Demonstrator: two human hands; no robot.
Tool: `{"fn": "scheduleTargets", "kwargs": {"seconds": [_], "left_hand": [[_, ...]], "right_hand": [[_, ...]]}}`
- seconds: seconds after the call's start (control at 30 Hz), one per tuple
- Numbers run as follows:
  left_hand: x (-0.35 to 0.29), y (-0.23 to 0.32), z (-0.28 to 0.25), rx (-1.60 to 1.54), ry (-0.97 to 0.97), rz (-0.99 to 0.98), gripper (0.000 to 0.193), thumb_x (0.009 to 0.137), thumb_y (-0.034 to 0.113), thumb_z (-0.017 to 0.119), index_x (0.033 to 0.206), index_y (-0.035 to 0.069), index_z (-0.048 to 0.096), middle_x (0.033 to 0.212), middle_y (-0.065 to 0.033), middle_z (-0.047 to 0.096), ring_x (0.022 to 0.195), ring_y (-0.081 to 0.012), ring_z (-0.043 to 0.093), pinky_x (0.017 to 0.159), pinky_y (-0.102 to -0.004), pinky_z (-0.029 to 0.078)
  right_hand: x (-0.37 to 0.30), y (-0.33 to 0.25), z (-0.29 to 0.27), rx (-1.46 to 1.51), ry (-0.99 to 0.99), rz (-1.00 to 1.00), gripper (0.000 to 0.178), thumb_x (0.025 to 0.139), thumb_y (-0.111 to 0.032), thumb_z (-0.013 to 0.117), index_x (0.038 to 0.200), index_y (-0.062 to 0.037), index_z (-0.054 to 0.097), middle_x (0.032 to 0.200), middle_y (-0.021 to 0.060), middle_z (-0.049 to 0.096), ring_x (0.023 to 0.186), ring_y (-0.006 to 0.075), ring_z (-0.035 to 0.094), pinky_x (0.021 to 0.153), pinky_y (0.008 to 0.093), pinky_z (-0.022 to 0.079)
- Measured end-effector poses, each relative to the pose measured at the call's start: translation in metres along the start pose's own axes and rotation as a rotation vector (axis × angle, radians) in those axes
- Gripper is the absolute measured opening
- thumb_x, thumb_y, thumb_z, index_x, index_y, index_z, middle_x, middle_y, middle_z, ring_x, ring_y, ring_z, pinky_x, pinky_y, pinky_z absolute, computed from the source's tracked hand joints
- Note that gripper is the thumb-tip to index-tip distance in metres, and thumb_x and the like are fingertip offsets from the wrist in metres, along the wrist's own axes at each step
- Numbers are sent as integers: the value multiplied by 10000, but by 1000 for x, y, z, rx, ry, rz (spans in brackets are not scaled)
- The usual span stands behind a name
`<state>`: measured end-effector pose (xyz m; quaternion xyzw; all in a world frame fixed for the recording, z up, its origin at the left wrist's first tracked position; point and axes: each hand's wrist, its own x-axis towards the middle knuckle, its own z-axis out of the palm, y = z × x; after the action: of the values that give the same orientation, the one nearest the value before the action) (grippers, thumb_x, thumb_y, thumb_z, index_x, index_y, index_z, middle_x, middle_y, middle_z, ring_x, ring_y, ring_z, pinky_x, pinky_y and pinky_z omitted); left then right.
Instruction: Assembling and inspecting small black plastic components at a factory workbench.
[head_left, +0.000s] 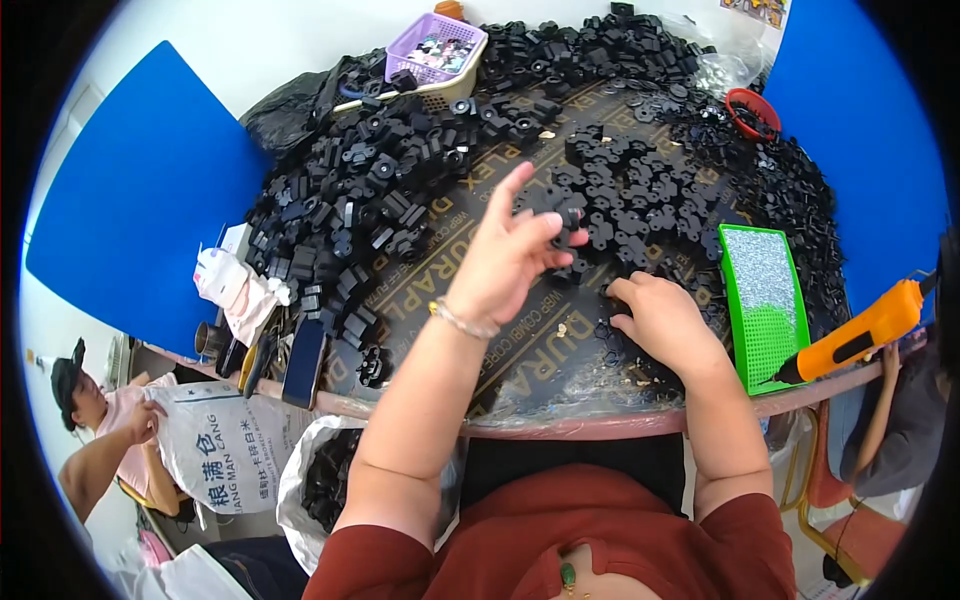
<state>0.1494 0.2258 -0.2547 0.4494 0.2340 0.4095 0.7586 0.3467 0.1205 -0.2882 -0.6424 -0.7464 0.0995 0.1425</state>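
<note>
The dark red shirt [610,525] is nearest, and beyond it the left hand [508,258] seems to pinch a black part [572,218] above the table [400,330], so I would grip it lightly, squarely, but whether the curled right hand [657,315] grasps anything I cannot tell

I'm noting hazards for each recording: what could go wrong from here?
The small black part in the left hand might slip and be hard to pick out among the many dark pieces on the table.
The right hand is near the green tray; a bump could scatter its small silvery pieces.
The dark phone-like device lies at the table's edge and might get knocked off.
</note>
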Motion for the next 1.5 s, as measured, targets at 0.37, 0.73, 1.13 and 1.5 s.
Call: {"fn": "scheduleTargets", "kwargs": {"seconds": [0.37,0.73,1.13,1.5], "left_hand": [[-4,-22,-38,-173,-43,55,488,1011,190,482,1470,76,361,1288,-179,567,1141,-325,620,919,-393,547],[-7,-41,-22,-33,-80,28,552,944,114,654,1432,67,400,1226,-142,614,1109,-252,631,901,-385,555],[-9,-47,-19,47,-85,80,559,951,85,637,1441,81,368,1235,-122,590,1102,-215,625,915,-363,547],[-12,-54,-18,53,-128,137,547,840,-68,710,1295,83,448,1288,-97,521,1084,-198,602,956,-338,513]], "right_hand": [[6,9,5,63,69,-107,214,708,-30,695,919,-13,662,822,139,679,833,339,664,767,427,533],[13,8,-10,1142,327,76,142,949,-49,558,1047,-1,649,909,21,661,810,84,627,700,248,528],[9,-6,-9,1314,165,30,175,921,-33,627,1081,32,650,978,66,672,824,120,637,767,266,545],[14,-4,2,1742,149,159,165,919,-37,657,1075,19,661,910,76,677,787,124,662,727,248,563]]}}
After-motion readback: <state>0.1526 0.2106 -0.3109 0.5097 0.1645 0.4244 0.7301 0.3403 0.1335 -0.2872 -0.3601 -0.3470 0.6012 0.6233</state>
